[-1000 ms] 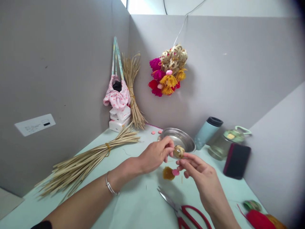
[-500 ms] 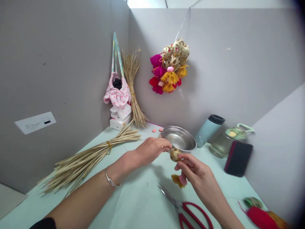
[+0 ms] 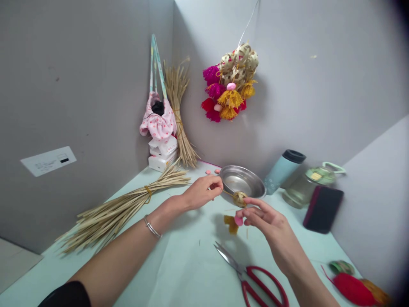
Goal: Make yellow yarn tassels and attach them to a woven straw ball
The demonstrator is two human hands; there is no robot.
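A small woven ball (image 3: pixel 239 198) hangs just in front of the steel bowl's near rim. A thin yellow cord (image 3: pixel 227 193) runs from it to my left hand (image 3: pixel 204 192), whose fingertips are pinched on the cord. My right hand (image 3: pixel 270 224) is at the ball's right side, index fingertip touching it. Its thumb and other fingers are bent close to a pink bead (image 3: pixel 238 220) with a mustard-yellow tassel (image 3: pixel 231 224) below the ball. The exact grip there is partly hidden. Red-handled scissors (image 3: pixel 239 268) lie on the table under the hands, blades slightly apart.
Behind the hands stand the steel bowl (image 3: pixel 244 181), a blue tumbler (image 3: pixel 284 171), a green-lidded bottle (image 3: pixel 308 183) and a phone (image 3: pixel 323 209). Straw strips (image 3: pixel 118 213) lie left. Red yarn (image 3: pixel 353 289) sits right. Tasselled woven balls (image 3: pixel 230 83) hang on the wall.
My left hand has pulled slightly left, away from the ball, and the yellow cord now shows stretched between them. The tassel has swung left and up with my right hand.
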